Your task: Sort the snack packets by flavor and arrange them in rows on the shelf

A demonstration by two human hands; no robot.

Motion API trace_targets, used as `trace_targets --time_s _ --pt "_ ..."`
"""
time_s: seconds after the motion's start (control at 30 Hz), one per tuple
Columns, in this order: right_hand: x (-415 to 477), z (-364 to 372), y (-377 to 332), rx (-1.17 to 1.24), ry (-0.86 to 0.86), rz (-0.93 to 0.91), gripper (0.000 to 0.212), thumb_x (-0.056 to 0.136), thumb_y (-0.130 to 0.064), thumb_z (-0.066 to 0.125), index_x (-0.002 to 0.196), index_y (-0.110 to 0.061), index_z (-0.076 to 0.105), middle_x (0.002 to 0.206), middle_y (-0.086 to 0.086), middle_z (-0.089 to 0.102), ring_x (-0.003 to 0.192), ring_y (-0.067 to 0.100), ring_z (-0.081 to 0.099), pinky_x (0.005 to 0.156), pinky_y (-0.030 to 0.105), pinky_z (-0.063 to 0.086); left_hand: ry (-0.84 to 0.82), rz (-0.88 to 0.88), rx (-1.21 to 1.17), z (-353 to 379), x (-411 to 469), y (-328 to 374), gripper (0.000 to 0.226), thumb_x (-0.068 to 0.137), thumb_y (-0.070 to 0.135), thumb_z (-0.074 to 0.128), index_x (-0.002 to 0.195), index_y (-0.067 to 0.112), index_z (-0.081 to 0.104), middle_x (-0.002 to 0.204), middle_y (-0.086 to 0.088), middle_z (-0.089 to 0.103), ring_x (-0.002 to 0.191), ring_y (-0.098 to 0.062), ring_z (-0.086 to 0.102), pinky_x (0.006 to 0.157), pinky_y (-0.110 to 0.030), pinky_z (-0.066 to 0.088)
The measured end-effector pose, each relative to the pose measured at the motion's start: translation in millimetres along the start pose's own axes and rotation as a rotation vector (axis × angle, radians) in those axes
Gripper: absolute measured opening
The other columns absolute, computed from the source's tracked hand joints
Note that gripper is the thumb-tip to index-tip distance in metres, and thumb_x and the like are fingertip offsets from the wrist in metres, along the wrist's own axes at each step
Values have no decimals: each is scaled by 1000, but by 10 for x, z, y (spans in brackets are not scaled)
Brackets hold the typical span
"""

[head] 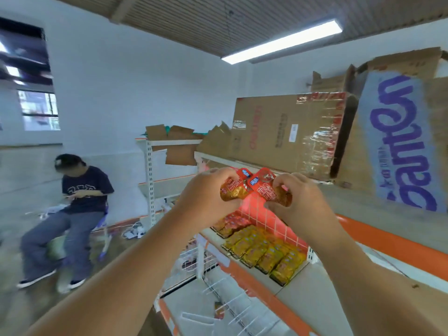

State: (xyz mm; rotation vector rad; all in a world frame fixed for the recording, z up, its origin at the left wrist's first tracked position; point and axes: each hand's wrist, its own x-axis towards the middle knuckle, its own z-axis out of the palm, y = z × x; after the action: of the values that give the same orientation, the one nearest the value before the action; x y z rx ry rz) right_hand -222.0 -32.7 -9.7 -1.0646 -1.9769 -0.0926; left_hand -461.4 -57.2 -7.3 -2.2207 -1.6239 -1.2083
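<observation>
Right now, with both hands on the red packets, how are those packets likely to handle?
Probably soft and crushable: the red packets bend and bunch where the left hand and right hand grip them. Likely light, since several are held up together. The glossy wrap may be slippery.

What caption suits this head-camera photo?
Left hand and right hand hold red snack packets above yellow packets lined on the shelf.

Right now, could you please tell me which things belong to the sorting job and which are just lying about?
Job: held red packets, shelved yellow packets, shelved red packets, shelf.
Lying about: cardboard boxes, floor cables, lower wire rack.
</observation>
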Motion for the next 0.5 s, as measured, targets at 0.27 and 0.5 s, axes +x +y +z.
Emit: trace_targets --time_s 0.27,0.5 --pt "423 1232 -260 185 -88 -50 36 75 -41 86 93 -37 55 97 -22 51 86 1 53 67 18 40 13 -191 80 -87 -153 -1014 48 78 57 78 119 50 53 114 25 60 92 4 56 68 -12 34" --pt "925 2120 -9 281 -119 -80 33 76 -36 85 92 -33 56 96 -8 54 86 15 53 73 34 51 6 -290 137 236 135 -1732 52 80 58 77 125 43 56 122 17 66 103 -5 65 83 -31 59"
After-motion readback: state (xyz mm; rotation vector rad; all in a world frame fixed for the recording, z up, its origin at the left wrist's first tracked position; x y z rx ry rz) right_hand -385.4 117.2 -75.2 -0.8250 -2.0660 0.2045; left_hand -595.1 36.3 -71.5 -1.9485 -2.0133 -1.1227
